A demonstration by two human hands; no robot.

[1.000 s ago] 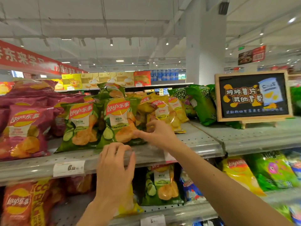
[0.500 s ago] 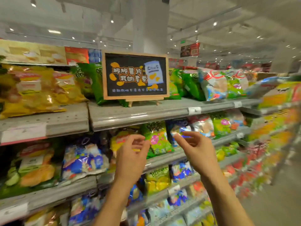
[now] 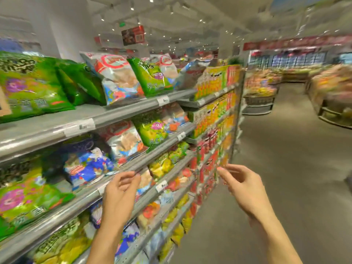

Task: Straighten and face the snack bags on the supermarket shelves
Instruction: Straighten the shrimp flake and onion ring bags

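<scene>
Grey metal shelves [image 3: 118, 113] run from the near left away toward the far middle of the view, tier under tier, each front edge carrying small white price tags [image 3: 80, 126]. Snack bags fill them: large green bags [image 3: 28, 88] lie on the top tier at the near left, and white-and-red bags [image 3: 118, 77] lean beside a smaller green bag [image 3: 150, 77] farther along. On the tier below, a blue bag [image 3: 89, 166] sits at the near end and a green-and-yellow bag [image 3: 152, 130] farther off. At the far end stands a block of orange and red packs [image 3: 215, 103].

Both hands are raised in front of the lower tiers, holding nothing. The left hand [image 3: 120, 195] has its fingers loosely curled, tips close to a shelf edge; whether they touch it is hard to tell through the blur. The right hand [image 3: 245, 185] hangs in the air over the aisle, fingers spread and relaxed.

To the right, a grey floor [image 3: 285, 168] leads to low display bins [image 3: 259, 92], blurred, under a white ceiling with spotlights [image 3: 190, 20].
</scene>
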